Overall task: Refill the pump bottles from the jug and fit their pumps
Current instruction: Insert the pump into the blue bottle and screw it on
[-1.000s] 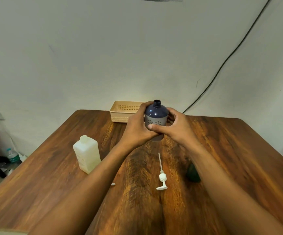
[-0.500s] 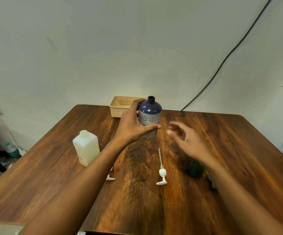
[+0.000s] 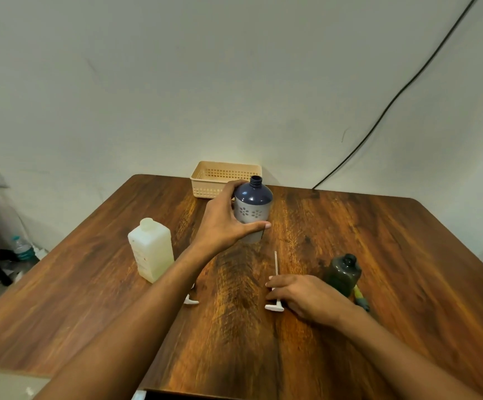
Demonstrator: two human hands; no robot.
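- Well, at the left the jug (image 3: pixel 151 249) stands upright on the table (image 3: pixel 407 255). It looks like stiff, cloudy plastic and is probably the heaviest thing here, so it is best taken round its flat sides.
- Just right of it, a second pump (image 3: pixel 191 301) lies half hidden under the left forearm.
- The left hand (image 3: pixel 223 226) is wrapped round the waist of the blue bottle (image 3: pixel 253 203), thumb across the front, keeping it upright with its mouth bare, near the basket (image 3: pixel 223 176). The bottle should be smooth and light, so this mid-body hold suits it.
- The pump (image 3: pixel 275 264) lies flat, its dip tube pointing away. The right hand (image 3: pixel 306 295) rests over its collar, and I cannot tell whether the fingers actually pinch it. The tube looks thin and bendy, so the collar is the place to grasp.
- A dark green bottle (image 3: pixel 342 274) stands open just beside that hand.
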